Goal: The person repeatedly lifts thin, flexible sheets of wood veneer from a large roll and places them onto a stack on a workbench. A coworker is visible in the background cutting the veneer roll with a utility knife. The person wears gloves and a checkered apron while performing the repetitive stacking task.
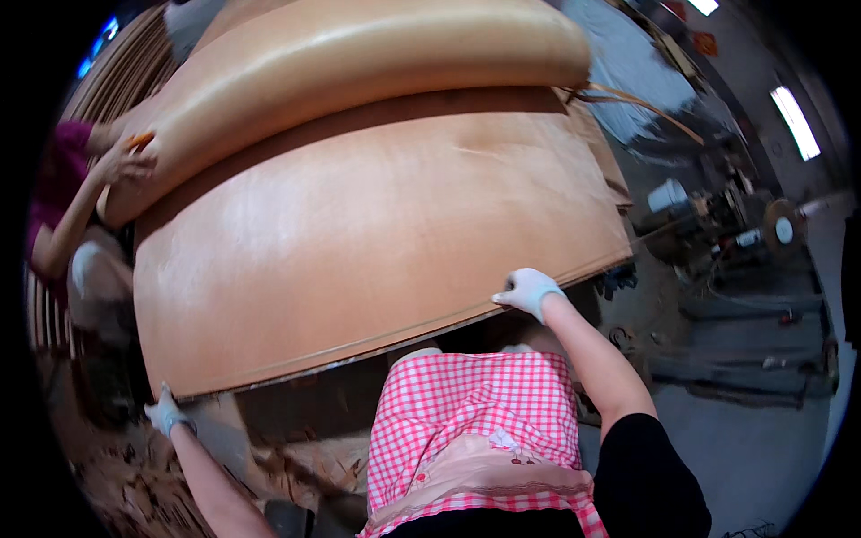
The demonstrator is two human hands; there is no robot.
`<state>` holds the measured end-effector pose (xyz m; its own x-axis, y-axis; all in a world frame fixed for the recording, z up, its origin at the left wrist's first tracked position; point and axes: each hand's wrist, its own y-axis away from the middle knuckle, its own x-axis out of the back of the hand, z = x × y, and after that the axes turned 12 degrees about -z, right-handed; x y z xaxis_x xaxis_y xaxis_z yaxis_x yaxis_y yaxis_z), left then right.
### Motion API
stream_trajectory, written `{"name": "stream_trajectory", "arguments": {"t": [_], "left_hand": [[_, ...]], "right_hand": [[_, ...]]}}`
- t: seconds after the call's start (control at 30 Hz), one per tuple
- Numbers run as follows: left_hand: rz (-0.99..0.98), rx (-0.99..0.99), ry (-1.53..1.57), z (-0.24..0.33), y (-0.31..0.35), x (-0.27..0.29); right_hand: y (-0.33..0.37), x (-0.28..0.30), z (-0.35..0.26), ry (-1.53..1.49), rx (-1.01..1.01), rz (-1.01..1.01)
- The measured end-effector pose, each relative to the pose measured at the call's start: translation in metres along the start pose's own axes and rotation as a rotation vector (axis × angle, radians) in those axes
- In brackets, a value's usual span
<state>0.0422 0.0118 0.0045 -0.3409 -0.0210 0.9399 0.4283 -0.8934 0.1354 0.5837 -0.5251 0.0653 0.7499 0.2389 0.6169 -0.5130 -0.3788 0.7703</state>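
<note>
Veneer sheet (pixel 377 233), large, reddish-brown, lying flat across a stack, its far part curled over into a roll (pixel 359 63); near edge faces the person; co-worker's hand (pixel 130 161) touching the roll at far left; right hand (pixel 527 291), gloved, fingers closed on the sheet's near edge; left hand (pixel 166 414), gloved, at the near left corner, grip indiscernible.

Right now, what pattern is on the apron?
Pink-and-white checks on the apron, seen best in the head view.
</note>
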Motion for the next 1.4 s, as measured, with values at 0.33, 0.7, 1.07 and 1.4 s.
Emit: {"name": "stream_trajectory", "arguments": {"t": [0.33,0.7,1.07,1.4], "left_hand": [[-0.243,-1.306,-0.040,0.122,0.361,-0.087],[-0.660,-1.452,-0.212,0.168,0.538,-0.111],[-0.636,-1.454,-0.244,0.169,0.537,-0.108],[-0.649,-1.435,-0.254,0.165,0.537,-0.109]], "right_hand": [[0.004,0.001,-0.004,0.001,0.060,0.011],[0.004,0.022,0.080,-0.129,0.207,0.040],[0.006,0.108,0.330,-0.072,-0.181,0.297],[-0.010,0.062,0.362,-0.726,-0.548,0.711]]}}
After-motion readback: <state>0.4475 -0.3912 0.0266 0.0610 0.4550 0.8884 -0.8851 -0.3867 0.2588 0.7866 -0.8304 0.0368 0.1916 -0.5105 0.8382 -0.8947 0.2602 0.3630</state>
